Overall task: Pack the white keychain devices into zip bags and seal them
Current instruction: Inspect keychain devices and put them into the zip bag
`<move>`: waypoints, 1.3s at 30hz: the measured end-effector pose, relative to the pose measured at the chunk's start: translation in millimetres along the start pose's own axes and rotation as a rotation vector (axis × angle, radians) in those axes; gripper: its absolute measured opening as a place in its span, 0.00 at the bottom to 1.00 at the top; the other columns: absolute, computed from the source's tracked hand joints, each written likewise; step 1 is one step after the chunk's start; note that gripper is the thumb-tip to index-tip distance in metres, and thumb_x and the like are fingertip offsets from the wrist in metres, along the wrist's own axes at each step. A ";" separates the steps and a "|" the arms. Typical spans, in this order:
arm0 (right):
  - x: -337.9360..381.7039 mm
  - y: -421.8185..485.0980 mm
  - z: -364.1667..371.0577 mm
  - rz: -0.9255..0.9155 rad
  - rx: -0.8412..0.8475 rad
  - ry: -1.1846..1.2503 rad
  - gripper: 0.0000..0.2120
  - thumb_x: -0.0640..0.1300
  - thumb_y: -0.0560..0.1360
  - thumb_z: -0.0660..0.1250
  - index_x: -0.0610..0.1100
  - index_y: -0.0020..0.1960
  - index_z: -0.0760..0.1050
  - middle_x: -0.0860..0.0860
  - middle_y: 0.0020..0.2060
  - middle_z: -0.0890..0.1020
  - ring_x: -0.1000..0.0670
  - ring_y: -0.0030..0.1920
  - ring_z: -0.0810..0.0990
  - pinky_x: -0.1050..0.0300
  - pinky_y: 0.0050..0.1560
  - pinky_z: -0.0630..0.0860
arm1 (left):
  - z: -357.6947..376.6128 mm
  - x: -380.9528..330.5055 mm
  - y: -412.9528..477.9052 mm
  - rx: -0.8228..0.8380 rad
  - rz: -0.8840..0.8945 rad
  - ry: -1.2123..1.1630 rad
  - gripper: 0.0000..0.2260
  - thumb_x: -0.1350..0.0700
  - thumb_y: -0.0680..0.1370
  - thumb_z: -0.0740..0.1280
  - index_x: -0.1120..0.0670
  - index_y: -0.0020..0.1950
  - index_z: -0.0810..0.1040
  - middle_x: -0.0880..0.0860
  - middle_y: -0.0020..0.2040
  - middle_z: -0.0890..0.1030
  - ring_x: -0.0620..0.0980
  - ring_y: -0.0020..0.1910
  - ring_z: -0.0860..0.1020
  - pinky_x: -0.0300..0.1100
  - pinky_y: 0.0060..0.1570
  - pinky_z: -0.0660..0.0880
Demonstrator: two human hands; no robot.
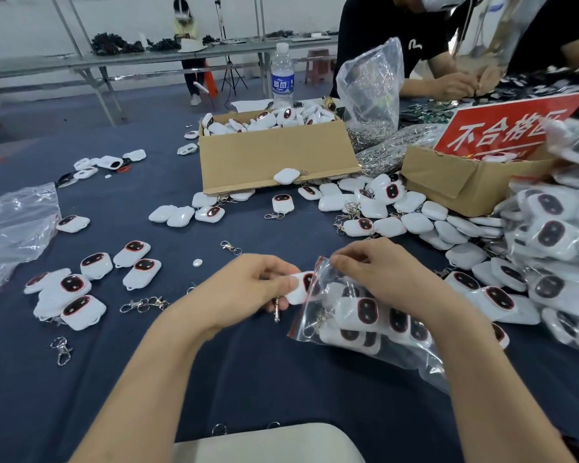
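Keychain device [298, 290] lay pinched by fingers of the left hand [258, 285], long axis pointing right, nose just inside the zip bag [365, 324], whose mouth the right hand [381, 275] pinched up.

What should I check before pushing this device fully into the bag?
1. Bag mouth held open: ok, the right hand pinches the top edge of the zip bag.
2. Grip on the device: ok, the left hand holds the device at the mouth.
3. Clip inside the bag: not ok, the clip hangs outside under the left hand.
4. Room left inside: cannot tell, several devices lie in it.
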State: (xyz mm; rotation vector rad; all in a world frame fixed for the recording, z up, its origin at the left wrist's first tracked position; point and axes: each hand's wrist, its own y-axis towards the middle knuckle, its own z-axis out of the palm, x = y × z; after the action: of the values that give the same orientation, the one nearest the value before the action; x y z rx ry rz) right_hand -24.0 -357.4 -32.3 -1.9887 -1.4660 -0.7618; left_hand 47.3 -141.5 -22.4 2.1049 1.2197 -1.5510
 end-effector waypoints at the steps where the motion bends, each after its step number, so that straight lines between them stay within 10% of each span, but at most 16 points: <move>1: 0.0 0.0 0.1 0.000 0.002 0.014 0.11 0.56 0.80 0.66 0.54 0.57 0.83 0.59 0.49 0.84 0.57 0.52 0.81 0.52 0.59 0.77 | 5.3 -1.2 0.4 0.036 -0.001 -0.057 0.07 0.59 0.82 0.67 0.56 0.59 0.83 0.52 0.40 0.85 0.43 0.38 0.80 0.36 0.41 0.77; 13: 4.2 0.4 2.7 -0.127 0.015 0.095 0.08 0.55 0.78 0.70 0.58 0.56 0.81 0.62 0.44 0.83 0.63 0.46 0.81 0.62 0.48 0.76 | 35.7 -21.4 5.4 -0.064 -0.048 -0.313 0.22 0.65 0.81 0.65 0.54 0.75 0.69 0.63 0.55 0.85 0.53 0.49 0.80 0.50 0.60 0.78; 19: 7.7 -0.6 3.9 -0.126 0.052 0.143 0.05 0.52 0.79 0.69 0.59 0.54 0.79 0.59 0.41 0.84 0.61 0.40 0.82 0.65 0.44 0.77 | 34.1 -25.8 3.1 0.098 -0.112 -0.715 0.28 0.73 0.80 0.54 0.55 0.78 0.62 0.67 0.55 0.84 0.61 0.50 0.85 0.49 0.44 0.84; 30: -14.0 28.8 -31.7 0.149 -0.221 -0.479 0.23 0.47 0.82 0.63 0.50 0.76 0.66 0.43 0.71 0.70 0.39 0.70 0.67 0.44 0.67 0.69 | 14.1 -17.9 5.6 -0.251 -0.021 -0.318 0.16 0.66 0.83 0.56 0.53 0.65 0.76 0.56 0.50 0.86 0.47 0.37 0.83 0.41 0.38 0.83; 36: -19.4 49.9 -36.9 0.142 -0.213 -0.679 0.17 0.45 0.83 0.59 0.43 0.69 0.73 0.41 0.64 0.75 0.37 0.65 0.71 0.46 0.62 0.72 | 19.2 -10.2 9.7 -0.251 -0.016 -0.305 0.14 0.64 0.83 0.57 0.51 0.62 0.77 0.54 0.48 0.86 0.45 0.37 0.82 0.38 0.38 0.81; 39: -11.4 40.2 -42.6 0.107 -0.344 -0.307 0.13 0.43 0.82 0.62 0.42 0.64 0.77 0.45 0.55 0.81 0.46 0.55 0.80 0.56 0.50 0.73 | 18.9 -13.3 8.4 -0.259 0.029 -0.341 0.13 0.63 0.84 0.57 0.52 0.60 0.78 0.53 0.46 0.86 0.44 0.36 0.81 0.37 0.36 0.80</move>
State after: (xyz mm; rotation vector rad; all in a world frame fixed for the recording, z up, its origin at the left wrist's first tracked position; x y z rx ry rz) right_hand 6.8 -405.5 -15.1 -2.5168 -1.4548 -0.7245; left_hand 39.9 -164.9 -20.4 1.6120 1.1864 -1.5624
